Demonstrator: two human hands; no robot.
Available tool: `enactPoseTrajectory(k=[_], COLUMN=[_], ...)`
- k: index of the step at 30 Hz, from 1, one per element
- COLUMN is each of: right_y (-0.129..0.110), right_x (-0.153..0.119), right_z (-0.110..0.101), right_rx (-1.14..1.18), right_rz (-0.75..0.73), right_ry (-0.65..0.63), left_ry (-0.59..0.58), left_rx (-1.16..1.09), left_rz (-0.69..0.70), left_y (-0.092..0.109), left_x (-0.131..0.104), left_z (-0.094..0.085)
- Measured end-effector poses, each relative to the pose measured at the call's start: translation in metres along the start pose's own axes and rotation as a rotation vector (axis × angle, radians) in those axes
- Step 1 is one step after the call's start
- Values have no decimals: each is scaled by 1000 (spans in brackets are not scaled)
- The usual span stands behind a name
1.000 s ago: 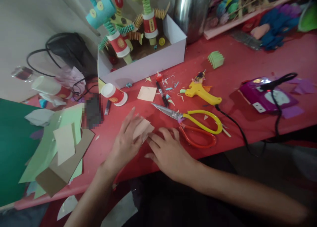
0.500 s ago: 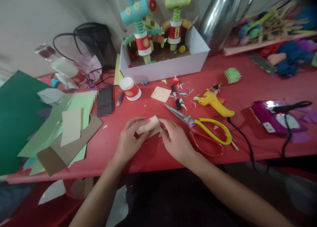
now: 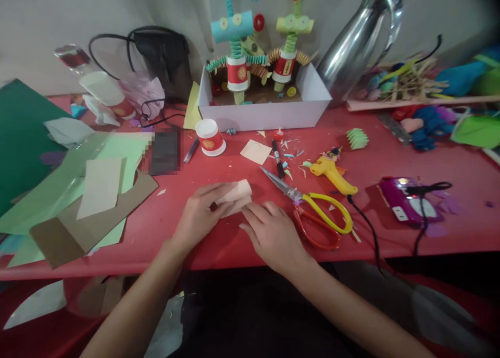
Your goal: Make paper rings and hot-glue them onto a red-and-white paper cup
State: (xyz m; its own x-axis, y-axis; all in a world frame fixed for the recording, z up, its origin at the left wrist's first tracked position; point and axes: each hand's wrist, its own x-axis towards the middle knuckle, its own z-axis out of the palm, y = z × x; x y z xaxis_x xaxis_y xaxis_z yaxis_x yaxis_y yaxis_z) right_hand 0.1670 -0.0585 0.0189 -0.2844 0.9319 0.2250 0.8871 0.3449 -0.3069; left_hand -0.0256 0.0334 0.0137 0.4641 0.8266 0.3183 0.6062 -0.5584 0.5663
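A cream piece of paper (image 3: 239,192), partly rolled or curled over, lies at the middle front of the red table (image 3: 156,246). My left hand (image 3: 200,217) is wrapped round its left end. The fingertips of my right hand (image 3: 273,233) touch its lower right edge, with the thumb apart from the fingers. Behind it lie a flat cream square (image 3: 255,152) and a black marker (image 3: 277,159). Large scissors (image 3: 308,199) with one yellow and one red handle lie just right of my right hand, blades pointing back left.
A yellow glue gun (image 3: 334,175) and a purple device (image 3: 408,200) lie to the right. Behind stand a paper cup (image 3: 211,138), a white box (image 3: 265,115) with paper figures, and a metal jug (image 3: 351,45). Green sheets (image 3: 78,165) and brown card (image 3: 62,238) are at left.
The view has shifted. My right hand has moved from the roll's right end to its lower edge, and the paper's flat part shows more beneath the curl.
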Motion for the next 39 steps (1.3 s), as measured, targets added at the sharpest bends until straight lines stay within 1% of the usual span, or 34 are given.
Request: enactPoseTrajectory(k=[2,5,9,11,16,19,23,27,29,31,32,33,34,35,36,37,38,39], right_y=[1,1,2,2,5,7,5,-1,3,18,32,49,69,89,110,129,145,158], right_x=[2,3,0,-2,-3,-3,-4,-4,-3,-3,-3,-4,-5,-6,-8,-10,-11,-11], right_z=[0,-2,-3,-3,-1,-1,-1,-1,-7,-20,-28,-38,-47,-55,-62,-66,-69,-70], right_rx=[-20,-25,-30,-44,-46,-42,-43,-34,-1,29,25,0,-50,-126,-214,-294,-354,-376], right_rz=[1,-7,-13,-20,-45,-47,-35,-29,-51,-66,-47,7,102,215,343,466,556,587], right_ry=[-12,-22,-33,-40,-36,-36,-37,-34,-30,31,83,169,250,286,279,219,116,16], left_ry=[-13,-70,-114,-132,-221,-200,-112,-112,-112,-115,-119,-122,-126,-129,-130,-130,-134,-141], left_rx=[19,35,25,24,22,32,64,76,75,69,67,66,68,72,77,80,80,78], left_rz=[23,78,139,150,223,220,229,233,237,240,242,243,243,243,241,236,231,225], left_y=[-2,-9,-16,-18,-19,-19,-18,-18,-19,-19,-20,-20,-21,-21,-22,-22,-22,-22], left_x=[2,5,7,8,14,13,8,7,7,8,8,8,8,8,8,8,8,8], left_z=[-2,-4,-7,-11,-19,-17,-8,-5,-6,-6,-5,-5,-5,-5,-5,-5,-6,-6])
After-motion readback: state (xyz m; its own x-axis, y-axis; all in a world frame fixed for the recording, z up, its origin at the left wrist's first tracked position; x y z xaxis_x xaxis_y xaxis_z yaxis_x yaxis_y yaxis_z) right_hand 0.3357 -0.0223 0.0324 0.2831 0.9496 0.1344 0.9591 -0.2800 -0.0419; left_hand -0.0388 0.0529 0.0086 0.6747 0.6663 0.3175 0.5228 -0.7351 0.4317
